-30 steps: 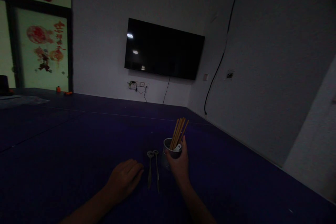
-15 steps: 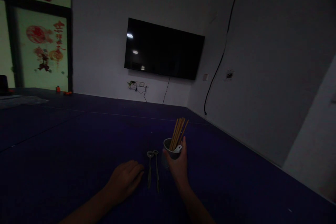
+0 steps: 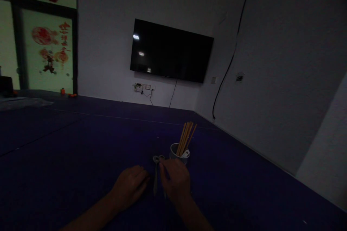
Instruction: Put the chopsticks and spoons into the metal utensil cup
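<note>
Two metal spoons lie side by side on the dark blue-purple tabletop, bowls pointing away from me. My right hand (image 3: 176, 180) is over the right spoon (image 3: 162, 157), with thumb and forefinger closed at its neck; the hand covers most of its handle. Beside it, the left spoon (image 3: 155, 178) lies in plain sight. My left hand (image 3: 130, 186) rests on the table just left of that spoon, fingers loosely bent and holding nothing I can see. Behind my right hand stands a grey cup (image 3: 173, 148) with several wooden chopsticks (image 3: 186, 139) and a white handle end (image 3: 185, 153) in it.
The wide tabletop (image 3: 114, 133) reaches to the walls. Far left are a clear plastic sheet (image 3: 27, 104), a dark object (image 3: 5, 86) and small orange items (image 3: 63, 91). A television (image 3: 170, 52) and a hanging black cable (image 3: 230, 61) are on the walls.
My right hand has let go of the grey cup and moved left and nearer to me, onto the right spoon. The left hand stays in place. The view has shifted slightly.
</note>
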The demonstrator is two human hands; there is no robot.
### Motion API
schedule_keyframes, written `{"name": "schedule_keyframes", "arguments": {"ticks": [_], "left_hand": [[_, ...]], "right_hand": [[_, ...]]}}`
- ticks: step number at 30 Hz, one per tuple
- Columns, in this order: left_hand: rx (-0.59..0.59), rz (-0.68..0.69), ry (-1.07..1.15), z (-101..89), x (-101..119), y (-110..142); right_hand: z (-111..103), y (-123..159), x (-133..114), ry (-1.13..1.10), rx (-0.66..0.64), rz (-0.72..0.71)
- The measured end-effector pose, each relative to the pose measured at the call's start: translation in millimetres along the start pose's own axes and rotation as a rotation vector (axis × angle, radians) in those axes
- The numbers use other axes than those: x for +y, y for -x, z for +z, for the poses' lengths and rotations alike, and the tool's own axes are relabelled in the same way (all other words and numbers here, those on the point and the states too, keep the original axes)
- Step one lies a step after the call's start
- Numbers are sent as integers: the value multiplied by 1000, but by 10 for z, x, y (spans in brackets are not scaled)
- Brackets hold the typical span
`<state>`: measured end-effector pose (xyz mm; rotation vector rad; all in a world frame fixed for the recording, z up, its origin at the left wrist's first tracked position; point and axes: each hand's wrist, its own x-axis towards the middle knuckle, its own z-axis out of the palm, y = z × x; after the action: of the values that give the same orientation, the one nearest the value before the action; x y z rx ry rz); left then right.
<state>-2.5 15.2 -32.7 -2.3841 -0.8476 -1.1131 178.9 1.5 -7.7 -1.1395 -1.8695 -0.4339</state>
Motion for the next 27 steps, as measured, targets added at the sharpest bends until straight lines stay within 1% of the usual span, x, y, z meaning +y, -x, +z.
{"name": "schedule_keyframes", "arguments": {"ticks": [2,4,6,7,12,15,20,27], "left_hand": [[-2,-4,-2,-5,1,2],[-13,-13,10,-8,0,5],[-25,-22,29,-2,-6,11],[-30,-24,36,6,-10,15],[-33,-26,27,42,-34,34],[-47,-25,23,29,-28,26],[-36,-37,15,9,1,3],[-50,-44,8,61,-2,24]], "right_hand": [[49,10,-97,96,-192,74],[98,21,-151,190,-341,160],[136,38,-163,246,-429,211],[149,47,-161,257,-449,223],[165,75,-167,277,-471,241],[154,66,-197,305,-496,238],[154,65,-201,297,-521,236],[157,50,-214,309,-560,223]]}}
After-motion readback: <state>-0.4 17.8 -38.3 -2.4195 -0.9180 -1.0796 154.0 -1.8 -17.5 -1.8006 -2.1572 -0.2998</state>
